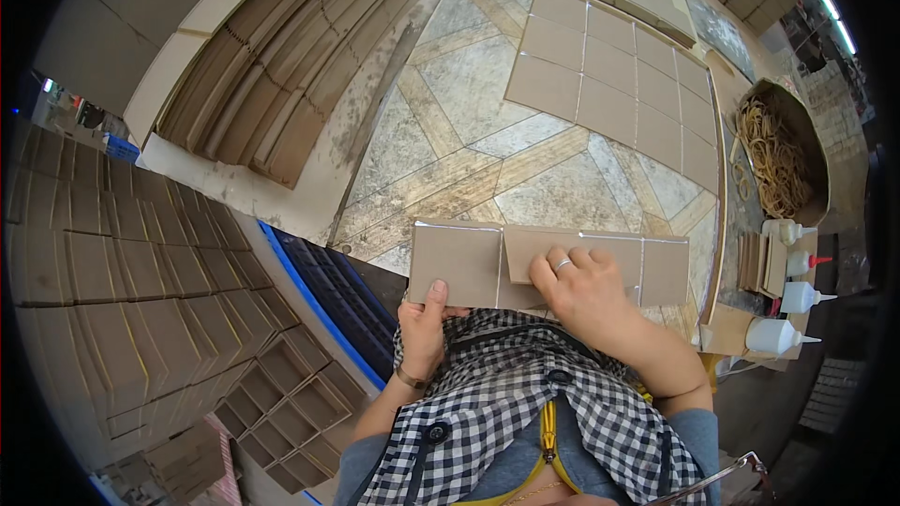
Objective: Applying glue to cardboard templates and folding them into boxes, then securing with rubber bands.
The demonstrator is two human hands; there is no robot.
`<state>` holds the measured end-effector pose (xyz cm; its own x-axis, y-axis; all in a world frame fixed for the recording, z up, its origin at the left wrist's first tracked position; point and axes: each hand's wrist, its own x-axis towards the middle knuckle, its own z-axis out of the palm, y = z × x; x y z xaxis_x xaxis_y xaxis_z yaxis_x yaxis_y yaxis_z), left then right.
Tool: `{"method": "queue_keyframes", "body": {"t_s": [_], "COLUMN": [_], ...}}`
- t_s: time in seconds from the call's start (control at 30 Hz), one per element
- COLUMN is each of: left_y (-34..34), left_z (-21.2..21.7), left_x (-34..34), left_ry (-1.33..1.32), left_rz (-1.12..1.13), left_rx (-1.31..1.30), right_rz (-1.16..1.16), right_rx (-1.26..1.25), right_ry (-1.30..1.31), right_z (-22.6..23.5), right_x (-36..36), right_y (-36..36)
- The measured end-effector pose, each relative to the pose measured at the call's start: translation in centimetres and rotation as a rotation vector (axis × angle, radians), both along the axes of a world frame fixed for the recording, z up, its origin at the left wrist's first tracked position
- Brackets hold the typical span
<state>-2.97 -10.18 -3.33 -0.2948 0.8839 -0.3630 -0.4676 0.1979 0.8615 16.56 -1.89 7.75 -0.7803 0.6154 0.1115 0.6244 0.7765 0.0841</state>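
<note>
A long brown cardboard strip [455, 262] lies across the near edge of the table, with white lines along its top edge and its creases. My left hand [427, 326] grips its left end, thumb on top and fingers beneath. A second cardboard piece [527, 248] rests over the middle of the strip, its left edge slightly lifted. My right hand [581, 286], with a ring on one finger, has its fingers curled closed on this upper piece; the fingertips are partly hidden. Farther off lies a flat cardboard sheet [609, 75] marked with white lines in a grid.
Stacked cardboard strips [272, 66] stand at the far left. Assembled cardboard dividers [291, 403] and tall stacks [103, 272] fill the left. On the right are white squeeze bottles [773, 335] and a bin of tan bands [783, 155]. The patterned tabletop [441, 169] lies ahead.
</note>
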Motion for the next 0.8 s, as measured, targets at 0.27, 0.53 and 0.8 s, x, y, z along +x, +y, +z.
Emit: {"method": "queue_keyframes", "body": {"t_s": [0.27, 0.53, 0.8], "left_y": [-0.2, 1.5, 2.6], "left_z": [1.4, 4.6, 5.3], "left_x": [-0.1, 0.1, 2.4], "left_ry": [0.312, 0.966, 0.973], "left_rz": [-0.030, -0.233, -0.332], "left_rx": [-0.002, 0.396, 0.581], "right_rz": [0.053, -0.010, -0.050], "right_rx": [-0.016, -0.276, -0.312], "right_ry": [0.025, 0.063, 0.096], "right_z": [-0.6, 1.3, 1.1], "right_x": [-0.3, 0.1, 0.3], "right_y": [0.2, 4.5, 6.2]}}
